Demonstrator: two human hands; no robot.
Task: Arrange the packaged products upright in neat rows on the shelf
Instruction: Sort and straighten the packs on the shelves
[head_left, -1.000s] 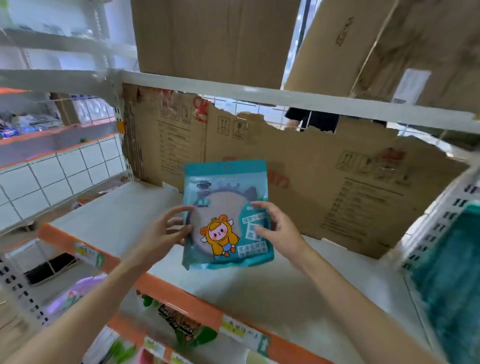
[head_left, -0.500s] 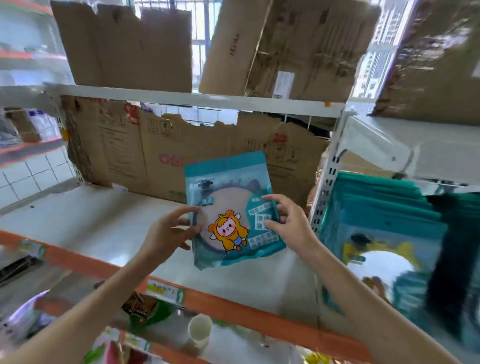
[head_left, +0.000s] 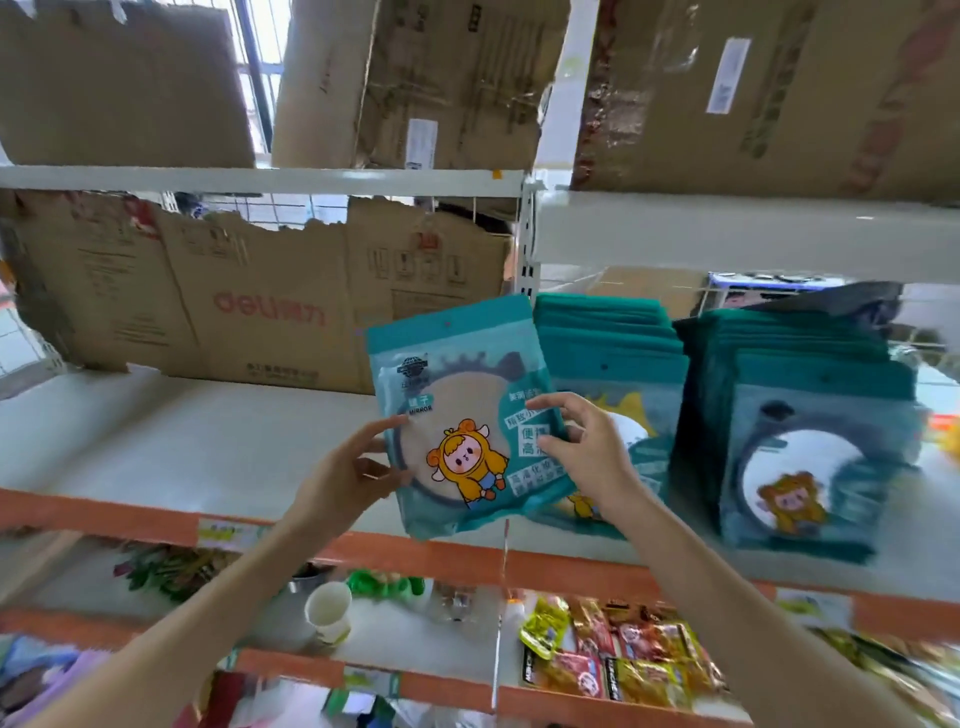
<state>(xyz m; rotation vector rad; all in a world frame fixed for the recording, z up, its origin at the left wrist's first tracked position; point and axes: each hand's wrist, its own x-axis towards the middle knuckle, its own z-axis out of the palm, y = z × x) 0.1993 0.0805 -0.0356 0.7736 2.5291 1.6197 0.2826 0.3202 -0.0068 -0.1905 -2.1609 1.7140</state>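
A teal mirror packet (head_left: 457, 395) with a yellow cartoon figure is held upright in the air above the front of the white shelf (head_left: 182, 441). My left hand (head_left: 348, 473) pinches its left edge. My right hand (head_left: 582, 452) grips its right edge, fingers on the front. Directly behind and to the right, a row of matching teal packets (head_left: 618, 353) stands upright on the shelf. A second row of packets (head_left: 805, 415) stands further right.
Torn cardboard (head_left: 249, 301) lines the back of the shelf. A white upright post (head_left: 527, 244) divides the bays. Cardboard boxes (head_left: 415, 83) sit on the shelf above. Below the orange shelf edge (head_left: 415, 556) are a paper cup (head_left: 327, 613) and snack packets (head_left: 613, 654).
The view has swung right and both hands have carried the packet rightward, close to the standing rows of teal packets. Both hands keep the same hold.
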